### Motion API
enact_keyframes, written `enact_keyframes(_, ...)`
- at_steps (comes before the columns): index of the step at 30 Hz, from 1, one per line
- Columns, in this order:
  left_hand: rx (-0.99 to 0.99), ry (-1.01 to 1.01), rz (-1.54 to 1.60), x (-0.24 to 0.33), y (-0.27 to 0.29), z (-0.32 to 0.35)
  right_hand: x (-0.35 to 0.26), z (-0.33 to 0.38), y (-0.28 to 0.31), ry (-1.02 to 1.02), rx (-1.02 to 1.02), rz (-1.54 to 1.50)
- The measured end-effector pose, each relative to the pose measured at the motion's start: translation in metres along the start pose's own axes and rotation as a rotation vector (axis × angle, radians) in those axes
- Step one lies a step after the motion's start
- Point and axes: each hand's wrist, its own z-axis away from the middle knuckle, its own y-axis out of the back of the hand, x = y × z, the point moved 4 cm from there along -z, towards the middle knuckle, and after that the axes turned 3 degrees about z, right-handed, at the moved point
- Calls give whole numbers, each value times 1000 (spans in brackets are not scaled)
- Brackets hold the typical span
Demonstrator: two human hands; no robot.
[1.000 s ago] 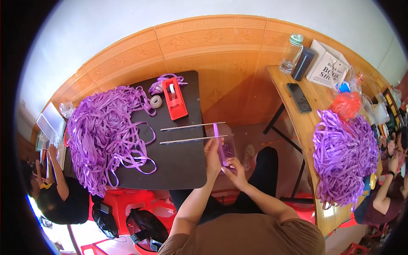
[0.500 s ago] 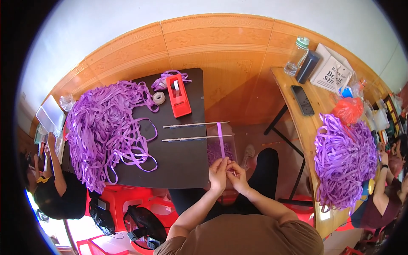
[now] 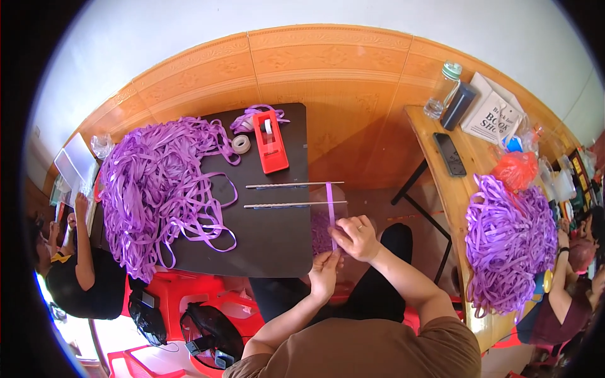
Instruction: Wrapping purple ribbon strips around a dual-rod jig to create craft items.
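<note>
A strip of purple ribbon [image 3: 330, 198] runs from two thin sticks down toward me. The far stick [image 3: 277, 185] and the near stick [image 3: 277, 205] lie parallel, their right ends jutting past the dark table's right edge. My left hand [image 3: 323, 272] pinches the ribbon's lower end. Just above it, my right hand [image 3: 357, 238] is closed on the same ribbon, its fingertips partly hidden. Beneath the ribbon stands a clear tub [image 3: 319, 234] with purple pieces inside.
A big heap of purple ribbon [image 3: 157, 183] covers the left of the dark table [image 3: 271, 246]. Behind the sticks are a red tape dispenser [image 3: 273, 157] and a tape roll [image 3: 241, 144]. Another ribbon heap [image 3: 510, 246], a phone [image 3: 449, 153] and a bottle [image 3: 441, 94] occupy the wooden table.
My right hand has moved up and to the right, off its place beside the left hand, and now grips the ribbon higher. My left hand has dropped slightly, still pinching.
</note>
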Motion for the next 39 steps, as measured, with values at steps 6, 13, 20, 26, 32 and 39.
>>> enact_keyframes(6,-34,8,-8,26,0,22,-9,-6,1,107,18,54)
enact_keyframes(13,-95,56,98,30,7,27,-16,-15,14,151,34,60)
enact_keyframes(20,-124,24,114,36,1,30,-16,-21,20,179,46,78)
enact_keyframes(26,-198,-1,163,32,-2,27,-7,-42,28,18,105,-99)
enact_keyframes(32,-142,-6,68,25,-5,0,41,-91,30,-183,125,-285)
enact_keyframes(39,-101,14,145,31,-37,-42,119,-88,-40,-641,-8,-914)
